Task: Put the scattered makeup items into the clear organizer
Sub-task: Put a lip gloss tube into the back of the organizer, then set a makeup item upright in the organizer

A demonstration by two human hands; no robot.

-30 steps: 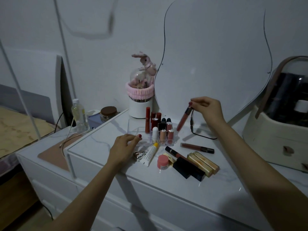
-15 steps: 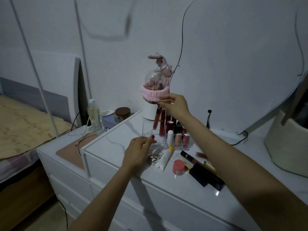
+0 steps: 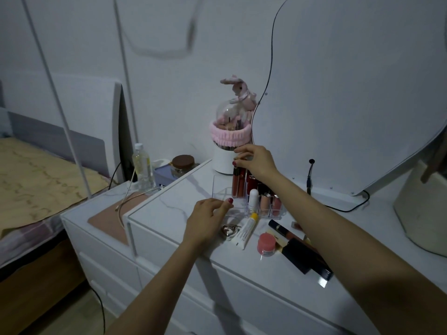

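Observation:
The clear organizer [image 3: 221, 189] stands on the white dresser top and holds several upright lip glosses and lipsticks. My right hand [image 3: 256, 160] is above its back row, fingertips pinched on the cap of a brownish lip gloss tube [image 3: 235, 182] that stands in a back compartment. My left hand [image 3: 206, 220] rests against the organizer's front left corner, thumb touching the wall. In front lie a white tube with a yellow cap [image 3: 245, 229], a heart-shaped metal compact [image 3: 228, 230], a pink jar [image 3: 266, 244], a dark lip gloss [image 3: 283, 229] and a black box [image 3: 306, 258].
A white brush holder with a pink band and a rabbit figure [image 3: 227, 151] stands right behind the organizer. A wavy mirror [image 3: 350, 93] leans on the wall, its black cable [image 3: 338, 206] on the top. A cream case [image 3: 420, 213] sits far right. A bottle [image 3: 142, 165] and jar [image 3: 182, 164] stand left.
My right hand carried the brownish lip gloss leftward from in front of the mirror to the organizer's back row and lowered it in. My left hand stayed at the organizer. The camera moved closer.

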